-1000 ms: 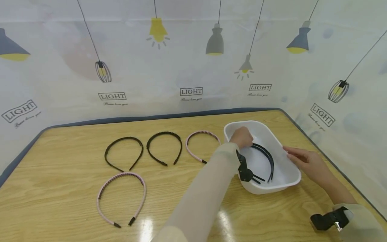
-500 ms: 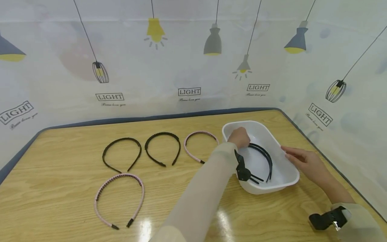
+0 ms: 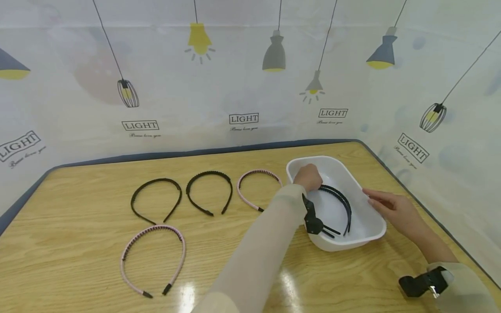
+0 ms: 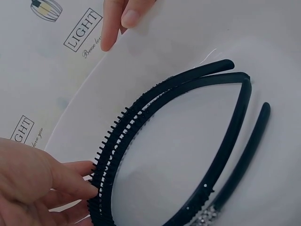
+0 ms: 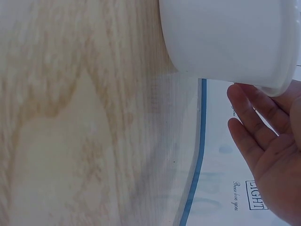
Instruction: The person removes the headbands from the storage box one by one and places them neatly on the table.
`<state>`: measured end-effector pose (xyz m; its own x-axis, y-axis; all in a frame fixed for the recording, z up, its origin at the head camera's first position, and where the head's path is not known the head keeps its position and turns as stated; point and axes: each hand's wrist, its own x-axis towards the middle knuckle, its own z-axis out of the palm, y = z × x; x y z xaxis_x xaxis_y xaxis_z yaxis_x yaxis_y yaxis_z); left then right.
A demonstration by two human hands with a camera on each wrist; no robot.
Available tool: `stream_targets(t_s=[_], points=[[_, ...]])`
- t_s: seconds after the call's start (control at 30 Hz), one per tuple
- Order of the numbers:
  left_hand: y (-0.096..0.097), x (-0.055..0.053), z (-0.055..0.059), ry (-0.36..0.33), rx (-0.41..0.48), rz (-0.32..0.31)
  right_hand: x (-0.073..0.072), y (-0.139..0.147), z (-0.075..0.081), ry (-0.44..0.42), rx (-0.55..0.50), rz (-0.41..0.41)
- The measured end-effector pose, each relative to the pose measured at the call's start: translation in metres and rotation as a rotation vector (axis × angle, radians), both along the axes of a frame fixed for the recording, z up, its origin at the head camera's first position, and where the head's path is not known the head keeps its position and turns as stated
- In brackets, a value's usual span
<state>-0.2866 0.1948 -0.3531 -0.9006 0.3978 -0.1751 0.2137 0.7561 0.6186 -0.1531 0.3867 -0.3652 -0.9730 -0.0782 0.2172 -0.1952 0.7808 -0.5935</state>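
Note:
A white plastic bin (image 3: 368, 222) stands at the table's right side with black headbands (image 3: 346, 203) lying in it, one nested against another. My left hand (image 3: 308, 177) reaches over the near-left wall into the bin. In the left wrist view its thumb and forefinger pinch the toothed black headbands (image 4: 134, 115) at their curve; sparkling stones show on one band near the bottom. My right hand (image 3: 399, 214) holds the bin's right rim, thumb on top and fingers outside. From the right wrist view, those fingers (image 5: 254, 125) lie under the rim, the thumb hidden.
On the wooden table (image 3: 78, 234) left of the bin lie a thin black headband (image 3: 156, 179), a thicker black headband (image 3: 209, 173), a pink headband (image 3: 259, 171) partly behind my left arm, and another pink headband (image 3: 184, 250) nearer. A lamp-printed curtain (image 3: 176, 87) borders the table.
The whole head view has shifted slightly, so everything sits a little further left. Both hands, the bin and the headbands keep their places relative to each other.

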Motion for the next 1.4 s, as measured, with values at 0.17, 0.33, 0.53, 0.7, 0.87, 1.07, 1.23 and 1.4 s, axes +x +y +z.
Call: stream_targets(t_s=[0.17,0.33,0.53,0.7,0.87,1.07,1.23,1.4], points=[[-0.001,-0.001,-0.001,0.01,0.033,0.0,0.0,-0.001,0.0,0.003,-0.001,-0.001],[-0.003,0.0,0.003,0.008,0.059,-0.009,0.001,-0.001,0.001,0.018,-0.015,0.015],[-0.003,0.0,0.007,0.048,0.062,-0.038,0.001,-0.002,0.003,0.017,-0.011,0.018],[-0.003,-0.003,0.007,0.049,0.112,-0.06,0.001,-0.002,0.004,0.0,-0.001,0.002],[-0.006,-0.003,0.012,0.007,0.147,-0.064,0.001,-0.002,0.003,-0.001,0.004,-0.003],[-0.011,-0.005,0.02,-0.044,0.198,-0.073,0.001,-0.002,0.002,0.015,0.004,0.006],[-0.016,-0.004,0.026,0.003,0.196,-0.088,0.001,-0.003,0.003,0.02,-0.003,0.009],[-0.021,-0.006,0.033,0.002,0.198,-0.073,0.001,-0.004,0.003,0.017,-0.007,0.007]])
